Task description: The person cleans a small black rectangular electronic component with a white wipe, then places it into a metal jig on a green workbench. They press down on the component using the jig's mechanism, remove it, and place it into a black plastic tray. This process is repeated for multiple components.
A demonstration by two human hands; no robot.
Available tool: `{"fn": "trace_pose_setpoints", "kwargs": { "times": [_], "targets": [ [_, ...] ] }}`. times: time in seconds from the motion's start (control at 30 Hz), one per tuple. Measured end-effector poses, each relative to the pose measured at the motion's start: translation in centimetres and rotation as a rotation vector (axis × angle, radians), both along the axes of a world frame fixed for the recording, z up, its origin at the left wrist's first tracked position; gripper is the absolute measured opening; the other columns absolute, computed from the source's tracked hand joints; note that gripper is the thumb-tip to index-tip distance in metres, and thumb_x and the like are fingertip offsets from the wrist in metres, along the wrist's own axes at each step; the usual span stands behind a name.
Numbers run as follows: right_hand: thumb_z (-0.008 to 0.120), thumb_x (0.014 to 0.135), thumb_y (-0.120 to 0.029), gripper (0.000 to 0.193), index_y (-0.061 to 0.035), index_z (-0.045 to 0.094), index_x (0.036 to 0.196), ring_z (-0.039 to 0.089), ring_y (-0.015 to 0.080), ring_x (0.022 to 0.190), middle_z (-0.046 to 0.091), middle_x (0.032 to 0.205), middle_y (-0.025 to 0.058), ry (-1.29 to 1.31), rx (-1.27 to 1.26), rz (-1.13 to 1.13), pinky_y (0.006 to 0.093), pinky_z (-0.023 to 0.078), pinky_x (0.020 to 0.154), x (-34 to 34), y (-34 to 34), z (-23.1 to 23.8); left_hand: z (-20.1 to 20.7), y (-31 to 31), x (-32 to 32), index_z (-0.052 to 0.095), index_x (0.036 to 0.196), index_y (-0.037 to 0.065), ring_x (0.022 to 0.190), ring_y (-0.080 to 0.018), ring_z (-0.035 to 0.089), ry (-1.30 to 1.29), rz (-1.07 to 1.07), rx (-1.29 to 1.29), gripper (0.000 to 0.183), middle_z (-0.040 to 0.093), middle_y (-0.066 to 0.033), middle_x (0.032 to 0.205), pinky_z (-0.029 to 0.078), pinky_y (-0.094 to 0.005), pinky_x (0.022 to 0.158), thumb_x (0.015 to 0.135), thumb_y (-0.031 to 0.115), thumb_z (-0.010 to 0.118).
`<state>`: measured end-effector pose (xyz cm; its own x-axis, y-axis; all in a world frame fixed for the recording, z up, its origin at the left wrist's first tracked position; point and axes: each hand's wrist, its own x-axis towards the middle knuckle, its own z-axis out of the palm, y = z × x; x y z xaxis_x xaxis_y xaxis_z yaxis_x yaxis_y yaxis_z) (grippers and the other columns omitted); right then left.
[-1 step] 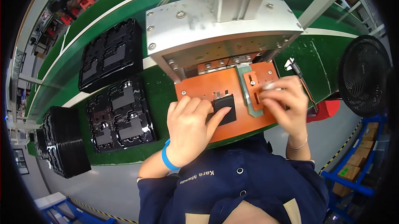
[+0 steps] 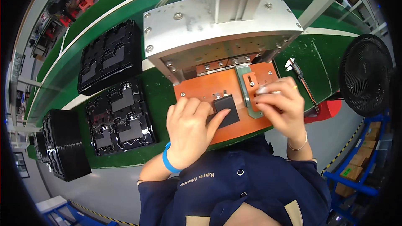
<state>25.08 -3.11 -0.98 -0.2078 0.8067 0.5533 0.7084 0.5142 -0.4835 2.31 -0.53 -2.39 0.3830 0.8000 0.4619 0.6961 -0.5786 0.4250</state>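
Note:
My left hand (image 2: 189,124) is closed on a flat black rectangular block (image 2: 226,108), thumb across its face. Small metal tabs (image 2: 221,95) stick out from the block's far edge. It rests on, or just above, the orange base plate (image 2: 197,87) of a press. My right hand (image 2: 284,106) is curled in a pinch over a slotted orange piece (image 2: 251,84) screwed down beside a pale green strip (image 2: 244,87). A small whitish bit (image 2: 262,89) shows at its fingertips, too small to name.
The metal press head (image 2: 222,25) stands over the plate's far side. Black moulded trays (image 2: 121,115) lie at the left, with stacked trays (image 2: 67,144) nearer the edge. Calipers (image 2: 298,72) lie right of the plate, and a black fan (image 2: 365,75) stands beyond.
My right hand has shifted slightly left, closer over the slotted orange piece. The black block has turned a little under my left hand, which stays closed on it.

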Motion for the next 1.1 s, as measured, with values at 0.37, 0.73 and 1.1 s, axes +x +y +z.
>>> {"fn": "trace_pose_setpoints", "kwargs": {
  "times": [0.37,0.73,1.1],
  "targets": [
    [0.069,0.075,-0.011,0.024,-0.0118,0.068,0.099,0.051,0.0245,0.095,0.057,0.098,0.0039,-0.218,-0.134,0.196,0.0388,0.040,0.083,-2.7,2.2,-1.3,-1.0,-2.0,-2.4,0.070,0.099,0.005,0.098,-0.0252,0.059,-0.062,-0.218,-0.092,0.037,0.065,-0.0074,0.109,0.045,-0.0350,0.083,0.064,0.010,0.079],
    [0.066,0.072,-0.009,0.029,-0.0106,0.067,0.102,0.049,0.0246,0.097,0.055,0.103,0.0058,-0.307,-0.051,0.105,0.0382,0.040,0.086,-3.7,2.3,-1.5,-1.2,-1.6,-2.8,0.072,0.099,0.008,0.096,-0.0236,0.058,-0.074,-0.285,-0.140,0.035,0.065,-0.0084,0.110,0.046,-0.0329,0.079,0.064,0.003,0.070],
    [0.070,0.074,-0.010,0.028,-0.0094,0.065,0.101,0.053,0.0260,0.096,0.058,0.104,0.0064,-0.257,-0.044,0.074,0.0393,0.042,0.083,-3.7,2.7,-1.4,-1.3,-1.4,-2.9,0.071,0.101,0.007,0.096,-0.0240,0.058,-0.071,-0.310,-0.143,0.036,0.063,-0.0099,0.112,0.047,-0.0329,0.080,0.065,0.003,0.066]
  ]
}}
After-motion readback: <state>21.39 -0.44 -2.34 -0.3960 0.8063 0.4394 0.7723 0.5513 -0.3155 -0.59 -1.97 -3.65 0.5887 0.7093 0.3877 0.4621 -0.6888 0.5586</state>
